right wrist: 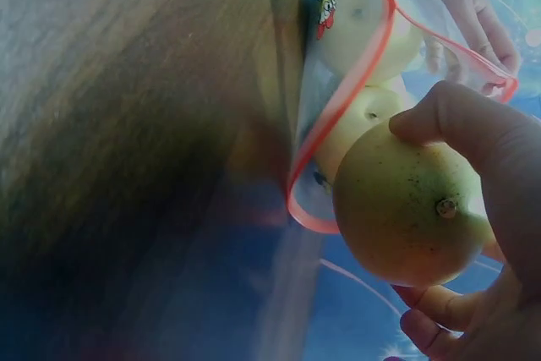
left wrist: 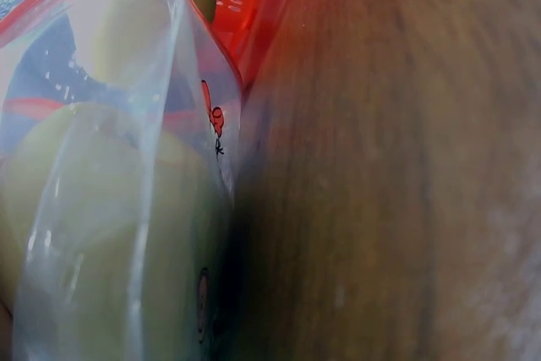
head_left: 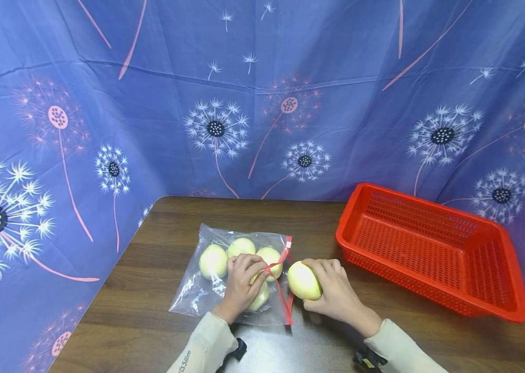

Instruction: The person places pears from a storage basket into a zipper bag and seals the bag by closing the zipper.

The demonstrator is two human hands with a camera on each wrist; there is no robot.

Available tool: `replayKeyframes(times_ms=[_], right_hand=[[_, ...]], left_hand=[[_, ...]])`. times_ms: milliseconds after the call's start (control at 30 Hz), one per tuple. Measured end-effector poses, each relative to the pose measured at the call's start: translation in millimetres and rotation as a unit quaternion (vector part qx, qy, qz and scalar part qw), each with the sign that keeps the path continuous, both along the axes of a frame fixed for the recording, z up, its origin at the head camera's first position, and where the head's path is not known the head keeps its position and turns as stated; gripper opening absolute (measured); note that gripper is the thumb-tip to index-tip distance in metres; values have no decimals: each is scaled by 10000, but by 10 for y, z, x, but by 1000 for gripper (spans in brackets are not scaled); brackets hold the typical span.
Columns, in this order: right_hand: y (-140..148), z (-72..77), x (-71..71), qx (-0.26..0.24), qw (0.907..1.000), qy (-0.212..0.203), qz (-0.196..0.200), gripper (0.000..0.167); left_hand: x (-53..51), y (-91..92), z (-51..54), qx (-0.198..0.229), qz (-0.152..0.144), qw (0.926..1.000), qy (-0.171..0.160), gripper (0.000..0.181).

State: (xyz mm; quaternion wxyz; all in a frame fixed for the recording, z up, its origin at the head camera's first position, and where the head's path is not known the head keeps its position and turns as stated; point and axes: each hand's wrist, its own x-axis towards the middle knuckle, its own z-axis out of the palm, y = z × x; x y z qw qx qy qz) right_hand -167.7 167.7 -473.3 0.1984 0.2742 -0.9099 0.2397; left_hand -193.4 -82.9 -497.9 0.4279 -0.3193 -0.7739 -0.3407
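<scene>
A clear plastic bag (head_left: 188, 295) with a red-edged mouth lies on the table, holding several pale yellow-green fruits (head_left: 213, 261). My left hand (head_left: 242, 285) pinches the upper layer of the bag near its red edge, over the fruits. In my right hand (head_left: 337, 298), fingers and thumb grip another such fruit (head_left: 303, 281) just right of the bag's mouth. The right wrist view shows this held fruit (right wrist: 410, 205) in front of the open red edge (right wrist: 338, 99), with bagged fruits behind. Bag and fruit (left wrist: 110, 226) fill the left side of the left wrist view.
A red perforated plastic basket (head_left: 411, 243), with no fruit visible inside, stands at the right on the brown wooden table (head_left: 141, 280). Behind the table hangs a blue cloth (head_left: 253, 140) with a dandelion pattern, which also runs along the left side.
</scene>
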Motion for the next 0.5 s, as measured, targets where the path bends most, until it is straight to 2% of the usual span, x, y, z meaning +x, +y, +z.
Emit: replayKeyframes(times_ms=[500], right_hand=[[-147, -85, -81, -175, 9966, -804, -15, 82]], left_hand=[[-1, 0, 5, -10, -14, 10000, 38, 35]])
